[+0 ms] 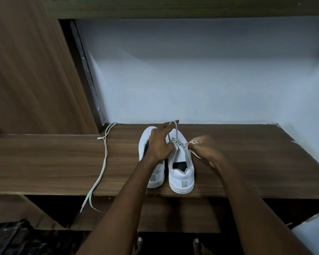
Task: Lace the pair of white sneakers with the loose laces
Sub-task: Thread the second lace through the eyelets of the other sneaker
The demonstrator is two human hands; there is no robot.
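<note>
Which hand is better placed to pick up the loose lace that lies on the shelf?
Probably the left hand: the loose lace lies on its side of the sneakers, while the right hand pinches a lace end beyond the right sneaker.

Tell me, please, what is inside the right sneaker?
Through the opening of the right sneaker only a dark insole shows near the heel. Farther forward, the tongue and the lace being threaded cover the interior, so nothing more can be seen.
</note>
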